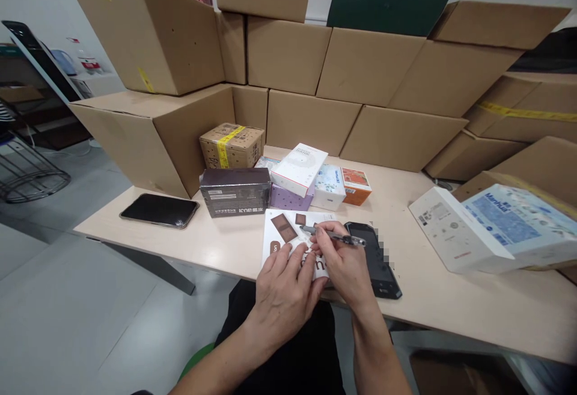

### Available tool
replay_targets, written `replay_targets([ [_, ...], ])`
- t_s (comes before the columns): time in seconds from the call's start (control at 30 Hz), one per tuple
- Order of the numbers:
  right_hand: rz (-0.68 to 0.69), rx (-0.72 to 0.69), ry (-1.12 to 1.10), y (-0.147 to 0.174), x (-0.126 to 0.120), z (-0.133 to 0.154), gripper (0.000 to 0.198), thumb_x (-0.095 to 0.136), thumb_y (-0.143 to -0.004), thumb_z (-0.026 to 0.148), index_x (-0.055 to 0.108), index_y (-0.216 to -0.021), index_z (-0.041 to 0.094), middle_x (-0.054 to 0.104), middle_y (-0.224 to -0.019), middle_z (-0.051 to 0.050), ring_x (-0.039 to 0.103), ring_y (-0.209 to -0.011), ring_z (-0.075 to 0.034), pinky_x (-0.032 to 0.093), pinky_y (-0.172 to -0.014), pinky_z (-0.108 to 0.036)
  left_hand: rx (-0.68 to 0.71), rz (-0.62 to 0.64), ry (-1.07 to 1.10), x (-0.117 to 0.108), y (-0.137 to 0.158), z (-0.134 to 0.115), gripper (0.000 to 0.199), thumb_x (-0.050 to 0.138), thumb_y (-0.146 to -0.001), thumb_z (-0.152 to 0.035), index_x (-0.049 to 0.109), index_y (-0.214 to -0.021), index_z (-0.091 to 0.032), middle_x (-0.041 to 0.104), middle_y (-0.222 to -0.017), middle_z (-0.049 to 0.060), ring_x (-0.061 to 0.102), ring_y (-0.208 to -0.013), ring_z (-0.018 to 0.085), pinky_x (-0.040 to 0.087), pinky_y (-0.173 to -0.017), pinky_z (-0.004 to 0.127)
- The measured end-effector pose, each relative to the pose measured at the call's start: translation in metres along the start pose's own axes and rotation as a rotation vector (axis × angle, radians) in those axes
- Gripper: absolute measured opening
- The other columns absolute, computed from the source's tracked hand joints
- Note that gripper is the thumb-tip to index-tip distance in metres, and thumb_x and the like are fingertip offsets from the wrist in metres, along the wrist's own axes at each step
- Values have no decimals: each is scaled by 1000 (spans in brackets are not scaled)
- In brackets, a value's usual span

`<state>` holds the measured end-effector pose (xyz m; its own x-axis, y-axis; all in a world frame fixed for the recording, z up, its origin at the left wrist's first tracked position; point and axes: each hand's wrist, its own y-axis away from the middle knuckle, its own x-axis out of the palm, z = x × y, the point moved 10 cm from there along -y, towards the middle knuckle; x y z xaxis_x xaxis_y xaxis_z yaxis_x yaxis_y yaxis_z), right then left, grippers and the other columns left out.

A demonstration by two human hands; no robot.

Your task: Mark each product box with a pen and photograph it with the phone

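Held a pen [350, 238] in the grip of the right hand [345, 263], pinched between thumb and fingers, with part of the barrel covered. Could not tell contact from a slim gap between the pen's left end and the white box [293, 240] below. Had that box near the front edge of the tabletop [225, 251], under both hands, with brown rectangles printed on top and the large lettering mostly covered by fingers. Rested the left hand [283, 281] palm down on the box, fingers extended, grip closed around nothing. Hid much of the box's near side behind the two hands.

Saw a black handheld device [374, 251] just beside the right hand, partly covered by it and broken into blocks along the right edge. Noted a smartphone [158, 210], screen dark, toward the tabletop's left end. Found a dark brown carton [235, 193] beyond the box, with a yellow-taped carton [246, 151] behind. Saw a white carton [297, 166] tilted over a purple box [288, 196], concealing much of it, and glimpsed perhaps a small printed carton [267, 163] behind, mostly hidden. Made out an orange box [356, 186] farther right. Saw stacked brown cartons [288, 58] along the back, the topmost cut off above.
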<state>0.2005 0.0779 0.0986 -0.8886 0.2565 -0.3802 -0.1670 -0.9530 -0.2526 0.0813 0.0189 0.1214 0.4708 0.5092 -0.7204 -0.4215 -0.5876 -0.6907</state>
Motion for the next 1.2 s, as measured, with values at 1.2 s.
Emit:
replay_targets([
  [1.2, 189, -104, 1135, 22, 11, -44, 60, 35, -86, -1, 50, -142, 14, 58, -134, -15, 54, -92, -26, 47, -81, -39, 44, 57, -16, -24, 17, 42, 32, 60, -93, -39, 64, -116, -17, 70, -120, 9, 61, -110, 30, 49, -93, 47],
])
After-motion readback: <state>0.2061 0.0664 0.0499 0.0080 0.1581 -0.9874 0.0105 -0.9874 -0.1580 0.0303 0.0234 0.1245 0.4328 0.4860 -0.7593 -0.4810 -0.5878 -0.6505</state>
